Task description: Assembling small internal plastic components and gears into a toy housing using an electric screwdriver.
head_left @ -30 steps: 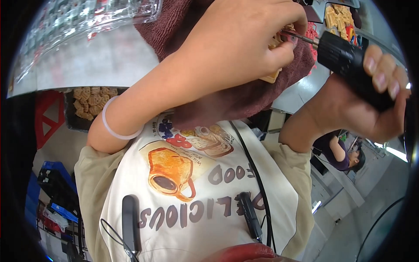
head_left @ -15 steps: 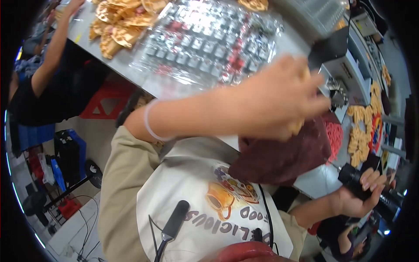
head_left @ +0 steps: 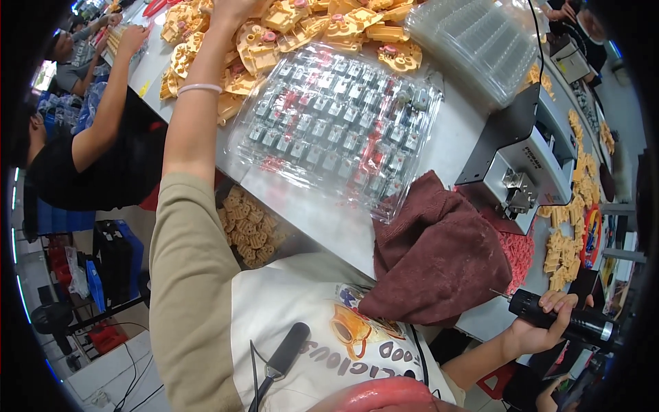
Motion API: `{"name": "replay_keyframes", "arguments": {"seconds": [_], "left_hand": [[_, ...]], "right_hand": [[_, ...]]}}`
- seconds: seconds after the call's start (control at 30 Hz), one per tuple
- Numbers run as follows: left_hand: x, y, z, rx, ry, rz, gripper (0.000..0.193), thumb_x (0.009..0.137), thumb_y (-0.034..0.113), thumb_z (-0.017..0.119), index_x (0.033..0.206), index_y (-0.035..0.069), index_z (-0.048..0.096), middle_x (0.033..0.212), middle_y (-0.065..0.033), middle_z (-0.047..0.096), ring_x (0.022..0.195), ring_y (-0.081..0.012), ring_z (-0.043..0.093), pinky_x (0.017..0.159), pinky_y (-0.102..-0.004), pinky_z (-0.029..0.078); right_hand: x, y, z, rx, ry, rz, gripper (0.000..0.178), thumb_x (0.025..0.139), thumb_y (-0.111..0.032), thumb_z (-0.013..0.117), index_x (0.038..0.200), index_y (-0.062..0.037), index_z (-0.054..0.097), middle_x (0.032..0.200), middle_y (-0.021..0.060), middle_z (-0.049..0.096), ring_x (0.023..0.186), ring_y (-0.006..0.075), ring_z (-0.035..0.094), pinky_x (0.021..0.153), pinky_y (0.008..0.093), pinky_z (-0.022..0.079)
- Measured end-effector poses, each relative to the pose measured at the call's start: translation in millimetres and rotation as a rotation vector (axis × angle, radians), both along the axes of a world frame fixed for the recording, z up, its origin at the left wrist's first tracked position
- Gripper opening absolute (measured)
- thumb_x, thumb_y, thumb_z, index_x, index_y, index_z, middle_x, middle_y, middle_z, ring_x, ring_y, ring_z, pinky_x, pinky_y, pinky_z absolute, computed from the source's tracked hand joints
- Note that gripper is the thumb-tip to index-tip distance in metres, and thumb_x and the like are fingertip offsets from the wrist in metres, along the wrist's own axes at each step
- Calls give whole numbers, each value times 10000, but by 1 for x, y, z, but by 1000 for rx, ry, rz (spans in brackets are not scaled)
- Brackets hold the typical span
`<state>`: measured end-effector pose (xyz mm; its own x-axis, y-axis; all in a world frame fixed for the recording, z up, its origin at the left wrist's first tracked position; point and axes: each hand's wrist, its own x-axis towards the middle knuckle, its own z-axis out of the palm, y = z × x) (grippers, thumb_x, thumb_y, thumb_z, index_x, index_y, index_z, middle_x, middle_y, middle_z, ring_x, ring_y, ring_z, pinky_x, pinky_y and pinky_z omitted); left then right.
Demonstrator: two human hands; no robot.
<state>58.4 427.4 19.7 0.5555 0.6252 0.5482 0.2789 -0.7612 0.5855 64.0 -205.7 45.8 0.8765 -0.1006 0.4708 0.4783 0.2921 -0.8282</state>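
Note:
My left hand [head_left: 237, 8] is at the top edge, over a pile of yellow plastic housings [head_left: 264, 48]; its fingers are cut off by the frame. My right hand [head_left: 535, 335] grips a black electric screwdriver [head_left: 532, 309] at the lower right, its thin bit pointing left. A clear plastic tray [head_left: 237, 147] lies between my arms, filled with rows of small grey motor-like blocks [head_left: 319, 128] and some red parts. Left of the screwdriver bit, a crumpled maroon cloth [head_left: 439, 261] hangs over the table's near edge.
A silver box-shaped machine [head_left: 546, 154] with a black plate stands at the right, beside pink pieces [head_left: 518, 257] and more yellow parts [head_left: 566, 254]. Stacked clear trays [head_left: 473, 48] lie at the back. Below the table edge sit yellow pieces [head_left: 247, 230]. Another person's arm [head_left: 106, 117] is at the left.
My left hand has swung from beside the machine and above the cloth to the housings at the far left. My right hand keeps the screwdriver, slightly further left.

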Motion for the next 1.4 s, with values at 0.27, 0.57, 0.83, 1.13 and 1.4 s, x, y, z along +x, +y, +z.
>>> {"name": "replay_keyframes", "arguments": {"seconds": [0.27,0.57,0.83,1.13,1.4], "left_hand": [[2,8,1,19,199,-39,840,794,516,689,1438,73,382,1411,-186,476,1260,-318,495,1035,-381,410],[-35,-100,64,649,343,-136,613,816,307,719,1325,47,498,1200,-196,612,1129,-319,575,944,-402,464],[-131,-325,8,-75,565,-1228,486,650,235,808,1027,6,603,987,-128,589,899,-296,589,803,-362,469],[-143,-395,-46,-33,244,-997,401,633,101,785,987,72,600,849,-45,550,701,-207,589,598,-323,486],[-138,-421,-53,-255,-101,-864,461,636,-50,790,1076,22,675,999,-101,637,858,-190,639,730,-273,509]], "right_hand": [[2,2,2,-43,9,-42,445,900,-11,531,1318,1,379,758,34,380,639,108,407,611,255,384],[7,-16,9,101,105,189,162,912,-64,497,1053,2,451,775,33,351,667,120,367,645,275,335],[-11,16,4,253,148,322,253,867,-33,541,1102,37,483,755,28,380,654,109,388,636,264,344],[-34,42,-11,292,170,451,105,847,-60,539,907,8,488,760,53,430,657,136,430,651,297,377],[-48,62,-26,333,70,358,75,844,-88,519,804,-36,482,758,57,476,658,150,468,654,322,380]]}}
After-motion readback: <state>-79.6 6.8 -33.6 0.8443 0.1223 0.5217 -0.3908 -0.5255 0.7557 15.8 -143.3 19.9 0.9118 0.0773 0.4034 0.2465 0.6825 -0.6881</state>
